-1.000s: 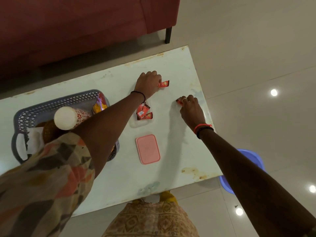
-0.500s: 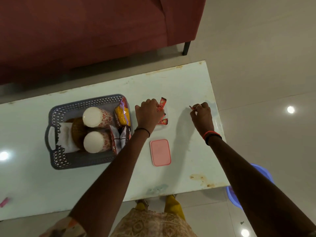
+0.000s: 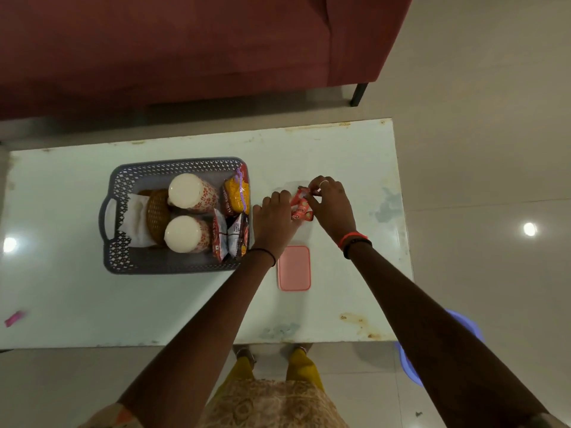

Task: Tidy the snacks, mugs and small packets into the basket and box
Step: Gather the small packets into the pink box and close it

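Observation:
A grey lattice basket (image 3: 142,177) stands on the white table (image 3: 77,298). It holds two patterned mugs (image 3: 193,191) lying on their sides, snack bags (image 3: 236,196) along its right wall and a woven mat. Just right of the basket, my left hand (image 3: 275,222) and my right hand (image 3: 332,208) meet over several small red packets (image 3: 301,208). Both hands have fingers closed on the packets. A clear box sits under them, mostly hidden. A pink lid (image 3: 294,268) lies flat just in front of the hands.
A dark red sofa (image 3: 185,47) stands behind the table. A small pink item (image 3: 14,318) lies at the table's front left edge. A blue tub (image 3: 411,362) sits on the floor at the table's right front corner, behind my right arm.
My right hand has moved left with its packet and joined my left hand over the packets. The camera has pulled back, so the whole basket shows.

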A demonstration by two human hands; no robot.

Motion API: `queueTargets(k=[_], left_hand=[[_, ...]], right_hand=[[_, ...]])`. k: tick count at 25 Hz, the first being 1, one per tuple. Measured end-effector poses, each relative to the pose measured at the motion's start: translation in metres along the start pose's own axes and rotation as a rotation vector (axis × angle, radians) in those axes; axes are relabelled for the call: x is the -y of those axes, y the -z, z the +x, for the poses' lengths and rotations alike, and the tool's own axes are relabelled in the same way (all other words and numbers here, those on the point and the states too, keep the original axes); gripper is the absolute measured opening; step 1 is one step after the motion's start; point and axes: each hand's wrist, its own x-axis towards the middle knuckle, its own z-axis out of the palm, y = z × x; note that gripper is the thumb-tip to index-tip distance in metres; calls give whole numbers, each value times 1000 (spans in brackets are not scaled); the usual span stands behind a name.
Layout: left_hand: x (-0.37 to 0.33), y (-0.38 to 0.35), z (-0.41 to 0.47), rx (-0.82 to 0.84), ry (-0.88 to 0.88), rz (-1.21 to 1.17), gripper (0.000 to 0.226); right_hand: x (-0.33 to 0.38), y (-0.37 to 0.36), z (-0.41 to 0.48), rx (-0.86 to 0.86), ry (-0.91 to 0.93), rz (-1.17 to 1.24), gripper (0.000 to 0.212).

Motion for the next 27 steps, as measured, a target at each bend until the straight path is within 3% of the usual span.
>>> queueTargets(k=[3, 10, 15, 20, 27], left_hand=[[19, 20, -22, -118, -20, -126, 48], [112, 44, -98, -396, 152, -339, 36], [201, 31, -159, -432, 412, -371, 43], [308, 26, -223, -493, 654, -431, 31], [468, 14, -275, -419, 701, -499, 21]], right_hand=[[2, -6, -5, 136, -37, -47, 36], [33, -24, -61, 20, -78, -12, 23], [103, -75, -99, 83, 89, 37, 22], [198, -161, -136, 190, 321, -30, 19], [292, -289, -168, 482, 458, -136, 26]])
